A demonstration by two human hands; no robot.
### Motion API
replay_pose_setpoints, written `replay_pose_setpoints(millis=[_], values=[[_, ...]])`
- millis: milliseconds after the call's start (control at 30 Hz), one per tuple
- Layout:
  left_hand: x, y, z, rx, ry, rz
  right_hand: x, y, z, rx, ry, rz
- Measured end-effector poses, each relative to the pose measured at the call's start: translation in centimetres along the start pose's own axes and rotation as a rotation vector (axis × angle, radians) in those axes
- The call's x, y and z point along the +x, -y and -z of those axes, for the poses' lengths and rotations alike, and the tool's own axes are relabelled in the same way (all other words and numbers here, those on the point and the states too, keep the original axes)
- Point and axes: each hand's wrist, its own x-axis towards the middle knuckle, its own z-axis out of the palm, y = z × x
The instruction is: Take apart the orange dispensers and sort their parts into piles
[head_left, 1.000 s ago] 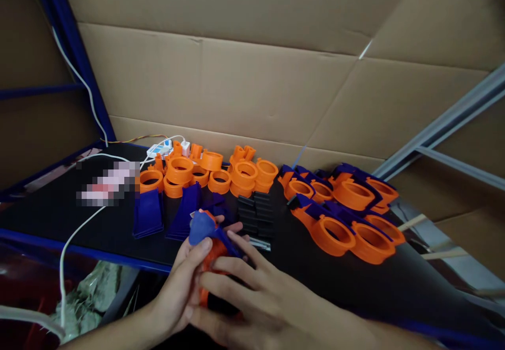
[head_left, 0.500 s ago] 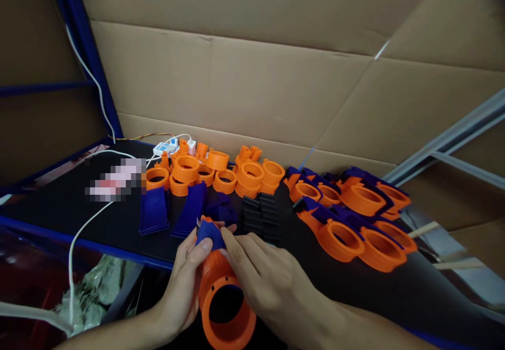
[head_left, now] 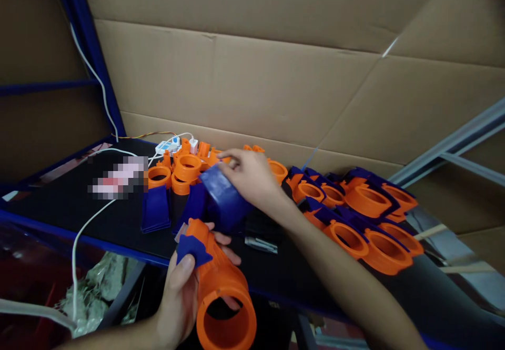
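Note:
My left hand is closed around an orange plastic ring part, its large round opening turned toward me. Under the left thumb a small dark blue piece lies against the part's narrow upper end. Reaching over the table, my right hand pinches a blue curved panel by its upper edge, tilted and slightly blurred. Below and left of that panel are more blue panels in stacks. The right fingertips are partly hidden behind the panel and hand.
Several orange ring parts stand at the back, and orange parts with blue panels are grouped at right. A metal-coloured tool lies near the front edge. A white power strip and white cable are at left.
My right hand has left the orange ring part and moved up and forward, now gripping a blue panel. My left hand still holds the orange part, now turned slightly with its top further left.

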Motion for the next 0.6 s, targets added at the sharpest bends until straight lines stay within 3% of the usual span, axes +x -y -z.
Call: replay_pose_setpoints(millis=[133,300,467,600], values=[[-0.3,0.5,0.2,-0.030,0.188,-0.031,3.9,2.3,-6.5,0.027,0.176,0.089],[-0.3,-0.1,0.2,-0.054,0.208,-0.014,5.0,4.9,-12.2,-0.035,0.248,0.182],[-0.2,-0.4,-0.5,-0.157,0.095,-0.033,4.7,5.5,-13.4,-0.060,0.276,0.194],[-0.1,-1.0,-0.6,-0.232,-0.043,0.010,5.0,4.8,-11.1,-0.023,0.248,0.209]])
